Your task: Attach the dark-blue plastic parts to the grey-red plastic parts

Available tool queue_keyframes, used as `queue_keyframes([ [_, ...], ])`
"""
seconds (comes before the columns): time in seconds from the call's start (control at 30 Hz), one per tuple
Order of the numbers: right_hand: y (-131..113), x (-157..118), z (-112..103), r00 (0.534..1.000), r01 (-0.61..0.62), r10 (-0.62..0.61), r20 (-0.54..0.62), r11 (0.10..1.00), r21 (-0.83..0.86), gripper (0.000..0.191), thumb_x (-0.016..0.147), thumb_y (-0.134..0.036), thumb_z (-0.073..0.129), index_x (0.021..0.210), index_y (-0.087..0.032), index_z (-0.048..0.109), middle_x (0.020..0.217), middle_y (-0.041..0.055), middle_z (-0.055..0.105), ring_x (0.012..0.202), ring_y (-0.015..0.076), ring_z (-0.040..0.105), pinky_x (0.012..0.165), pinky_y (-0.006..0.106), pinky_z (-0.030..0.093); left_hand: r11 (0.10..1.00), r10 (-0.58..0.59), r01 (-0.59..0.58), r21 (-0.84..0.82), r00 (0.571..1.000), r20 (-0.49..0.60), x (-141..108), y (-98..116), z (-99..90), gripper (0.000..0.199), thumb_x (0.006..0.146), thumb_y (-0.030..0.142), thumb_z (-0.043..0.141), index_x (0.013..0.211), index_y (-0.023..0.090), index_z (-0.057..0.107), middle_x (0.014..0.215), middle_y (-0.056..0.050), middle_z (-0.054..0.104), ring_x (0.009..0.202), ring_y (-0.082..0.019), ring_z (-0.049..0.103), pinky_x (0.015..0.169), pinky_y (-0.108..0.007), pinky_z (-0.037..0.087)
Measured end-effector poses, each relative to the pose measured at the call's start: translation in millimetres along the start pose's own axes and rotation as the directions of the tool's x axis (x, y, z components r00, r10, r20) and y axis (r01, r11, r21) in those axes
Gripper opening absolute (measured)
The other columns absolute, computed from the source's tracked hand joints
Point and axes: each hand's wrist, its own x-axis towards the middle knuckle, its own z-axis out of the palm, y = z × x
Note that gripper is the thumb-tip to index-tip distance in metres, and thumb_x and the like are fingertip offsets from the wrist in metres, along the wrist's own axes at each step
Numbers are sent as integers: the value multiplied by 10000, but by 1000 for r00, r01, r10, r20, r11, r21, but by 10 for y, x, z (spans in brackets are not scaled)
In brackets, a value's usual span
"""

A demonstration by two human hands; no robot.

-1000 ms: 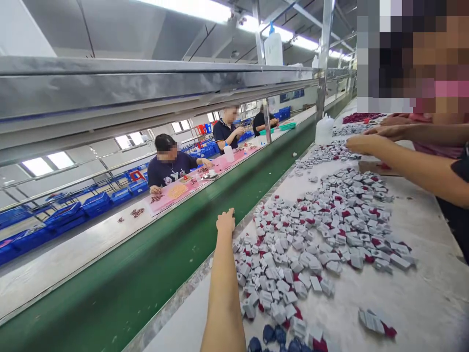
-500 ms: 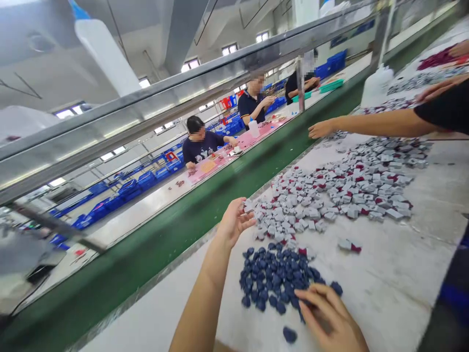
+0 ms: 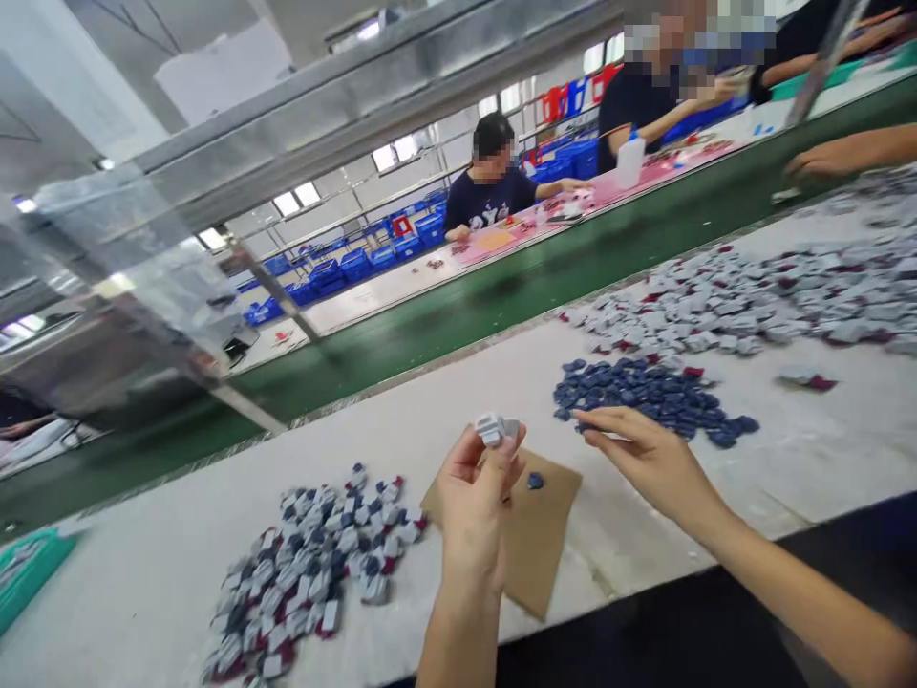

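Note:
My left hand (image 3: 473,487) is raised above the table, its thumb and fingers closed on a small light grey block-like piece (image 3: 492,429). At the near left edge of a pile of small dark blue pieces (image 3: 645,394), my right hand (image 3: 651,463) pinches with thumb and forefinger; a dark blue piece shows at the fingertips, partly hidden. Beneath and beside my left hand lies a brown sheet (image 3: 548,535) with one loose dark blue piece (image 3: 535,481) on it. To the left is a heap of joined grey, blue and dark red pieces (image 3: 301,564).
Beyond the blue pile spreads a large heap of grey and dark red pieces (image 3: 752,296). A green tray (image 3: 32,578) stands at the far left. A green belt (image 3: 401,311) runs behind the white table. Co-workers sit across it, and another person's hand (image 3: 845,153) reaches in at right.
The view has swung left and down. My left hand has come away from the grey heap with a grey piece in it. My right hand has shifted to the blue pile's left edge and closed.

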Motion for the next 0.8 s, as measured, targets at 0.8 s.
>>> queue_keyframes([
  [0.8, -306, 87, 712, 854, 39, 47, 519, 987, -153, 185, 798, -235, 507, 938, -175, 613, 804, 48, 657, 648, 149, 603, 600, 281, 512, 990, -15, -52, -131, 883, -469, -91, -308, -954, 291, 496, 278, 824, 691, 126, 671, 687, -42, 712, 634, -111, 667, 577, -163, 530],
])
